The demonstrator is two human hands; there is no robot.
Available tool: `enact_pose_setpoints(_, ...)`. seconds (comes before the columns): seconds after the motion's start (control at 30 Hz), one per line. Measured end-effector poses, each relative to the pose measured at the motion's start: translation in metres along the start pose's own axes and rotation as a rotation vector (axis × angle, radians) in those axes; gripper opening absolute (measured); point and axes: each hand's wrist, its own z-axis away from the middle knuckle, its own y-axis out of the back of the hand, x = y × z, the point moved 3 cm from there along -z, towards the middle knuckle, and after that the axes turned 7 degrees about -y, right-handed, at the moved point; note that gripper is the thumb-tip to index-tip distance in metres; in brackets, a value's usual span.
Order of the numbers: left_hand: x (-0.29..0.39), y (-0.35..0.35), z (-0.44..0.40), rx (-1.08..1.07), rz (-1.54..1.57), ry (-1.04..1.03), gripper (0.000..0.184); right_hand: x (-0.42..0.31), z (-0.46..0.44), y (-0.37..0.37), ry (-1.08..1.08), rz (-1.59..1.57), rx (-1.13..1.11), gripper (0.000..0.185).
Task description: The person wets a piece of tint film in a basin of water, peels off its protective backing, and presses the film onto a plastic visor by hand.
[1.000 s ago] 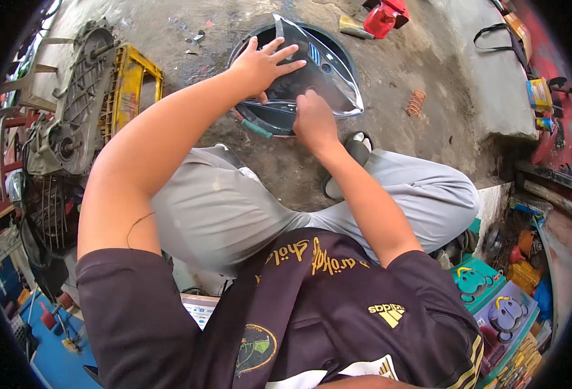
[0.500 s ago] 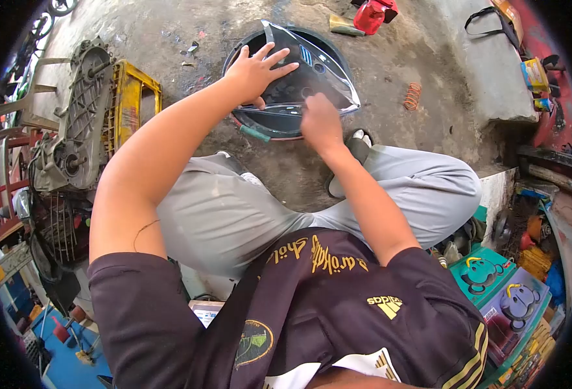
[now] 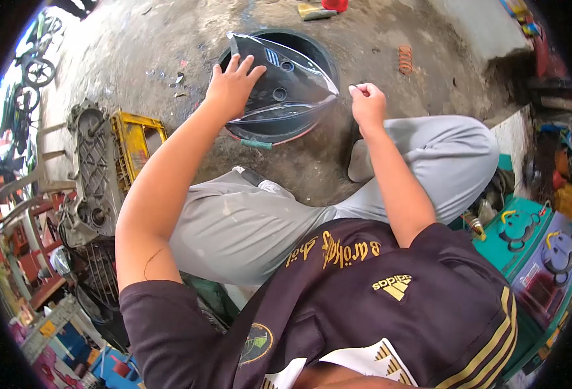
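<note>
A dark, glossy triangular panel [image 3: 299, 81] with pale shiny edges, blue-white stripes and two round marks lies across a round black basin [image 3: 330, 57]. It looks like a vehicle body part, though I cannot tell exactly which. My left hand [image 3: 231, 91] rests on the panel's left side, its fingers spread and pressing flat. My right hand [image 3: 369, 107] is apart from the panel, just beyond its right tip, over the floor. Its fingers are curled with thumb and index close together; whether something small is inside is hidden. A green grip [image 3: 256, 144] shows on the basin's near rim.
An orange coil spring [image 3: 405, 59] lies on the concrete floor to the right. A metal engine casing [image 3: 93, 172] and a yellow crate [image 3: 133, 146] stand at left. Near the top are a red object [image 3: 335, 5] and a tube-like piece [image 3: 316, 12]. Teal and purple boxes [image 3: 526, 246] sit at right.
My right hand has moved off the panel's lower edge to the right, away from it. My left hand stays on the panel's left side. The whole view has shifted somewhat.
</note>
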Motion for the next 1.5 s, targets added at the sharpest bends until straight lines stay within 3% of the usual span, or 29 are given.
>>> enact_pose_setpoints(0.03,0.0,-0.002,-0.003,-0.004,0.013,-0.002,0.126,-0.005,0.015,0.0,-0.08,-0.155,-0.069,0.016)
enact_pose_setpoints(0.2,0.017,0.006,-0.002,0.073,0.101,-0.048,0.126,-0.005,0.067,0.014,-0.1,-0.116,-0.09,0.02)
enact_pose_setpoints(0.33,0.026,0.02,-0.015,0.132,0.09,-0.147,0.123,0.013,0.062,0.017,-0.246,-0.177,-0.071,0.023)
enact_pose_setpoints(0.4,0.033,0.032,-0.028,0.274,0.118,-0.21,0.118,0.011,0.057,0.01,-0.231,-0.27,-0.036,0.023)
enact_pose_setpoints(0.43,0.038,0.034,-0.035,0.303,0.121,-0.247,0.105,0.009,0.056,0.007,-0.217,-0.263,-0.029,0.021)
enact_pose_setpoints(0.57,0.067,0.012,-0.069,0.284,0.14,-0.275,0.085,-0.009,0.061,0.011,-0.188,-0.206,-0.063,0.021)
enact_pose_setpoints(0.63,0.081,-0.005,-0.084,0.372,0.226,-0.204,0.078,-0.015,0.058,0.01,0.0,-0.116,0.044,0.02)
enact_pose_setpoints(0.77,0.105,-0.002,-0.085,0.526,0.302,-0.093,0.061,-0.013,0.053,0.006,0.057,-0.057,0.096,0.019)
enact_pose_setpoints(0.87,0.106,0.005,-0.084,0.522,0.368,-0.025,0.05,-0.015,0.05,0.002,0.052,-0.064,0.113,0.018)
enact_pose_setpoints(0.93,0.109,0.006,-0.092,0.58,0.399,0.01,0.042,-0.014,0.057,0.004,-0.097,-0.117,0.06,0.02)
enact_pose_setpoints(1.13,0.125,0.011,-0.101,0.543,0.447,0.314,0.027,-0.008,0.044,0.0,-0.108,-0.125,0.04,0.022)
enact_pose_setpoints(1.27,0.126,0.005,-0.098,0.713,0.429,0.271,0.024,-0.004,0.044,-0.008,-0.246,-0.158,-0.02,0.023)
enact_pose_setpoints(1.5,0.126,0.001,-0.097,0.741,0.442,0.262,0.025,-0.011,0.043,-0.006,-0.435,-0.43,-0.078,0.017)
